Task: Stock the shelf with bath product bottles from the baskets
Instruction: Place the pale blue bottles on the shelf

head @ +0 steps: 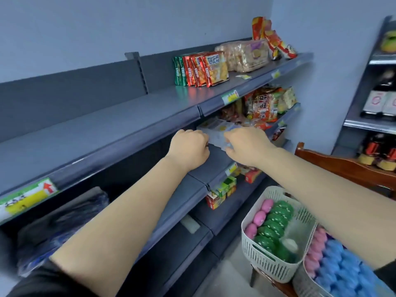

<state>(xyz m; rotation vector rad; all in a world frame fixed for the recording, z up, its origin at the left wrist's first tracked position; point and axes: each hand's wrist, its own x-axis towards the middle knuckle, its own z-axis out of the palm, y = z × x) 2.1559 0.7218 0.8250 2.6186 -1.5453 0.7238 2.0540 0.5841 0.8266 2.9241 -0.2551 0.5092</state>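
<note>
Two pale slatted baskets stand at the lower right, below the shelving. The nearer-to-shelf basket (260,260) holds a row of pink-capped bottles (259,217) along its shelf side, a row of green-capped bottles (273,224) beside them, and one blurred pale bottle (289,245) towards its right wall. The second basket (300,279), touching it on the right, holds pink-capped bottles (315,249) along its left wall and a dense block of blue-capped bottles (342,266) filling the rest.

Both hands reach to the second shelf (214,166) from the top, at its front edge. Between them lies a pale, blurred pack (216,137) with a bluish face, resting on that shelf just left of the snack bags (263,108); what the pack is cannot be told. The left hand (188,146) is clenched, knuckles up, with its fingers (201,136) curled against the pack's left end. The right hand (246,144) lies palm down over the pack's right end, its fingers (229,146) bent and grasping the near edge. Both forearms stretch forward and nearly straight, the left one crossing over the shelf edges below, the right one passing above the baskets.

The top shelf (128,116) carries biscuit packets (203,68) and wrapped cracker packs (244,54) towards its right end.
</note>
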